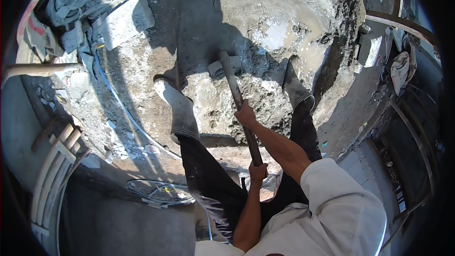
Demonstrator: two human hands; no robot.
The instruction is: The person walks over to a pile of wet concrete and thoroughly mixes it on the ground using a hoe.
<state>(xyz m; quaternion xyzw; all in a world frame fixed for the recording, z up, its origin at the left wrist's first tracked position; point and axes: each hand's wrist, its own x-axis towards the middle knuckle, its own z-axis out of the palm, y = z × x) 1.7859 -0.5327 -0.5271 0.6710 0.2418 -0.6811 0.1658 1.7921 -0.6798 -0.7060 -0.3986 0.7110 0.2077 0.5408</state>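
Both my hands grip the long wooden handle (251,142) of a hoe. My left hand (258,173) closes round the handle's near end, close to my body. Farther along, about midway up the handle, my right hand (246,114) is wrapped around it. The hoe's metal head (214,68) is down at the mortar, between my boots and partly in shadow. Rough, lumpy wet mortar (259,103) lies under the handle. Smoother grey mortar with a shallow puddle (307,21) spreads beyond the head.
My boots (185,117) stand apart on the mortar. A blue hose or cable (117,96) curves along the left. A pale block (128,21) and sacks (67,3) lie at upper left. A wooden ladder-like frame (55,170) leans at lower left; a coiled cable (156,190) lies behind me.
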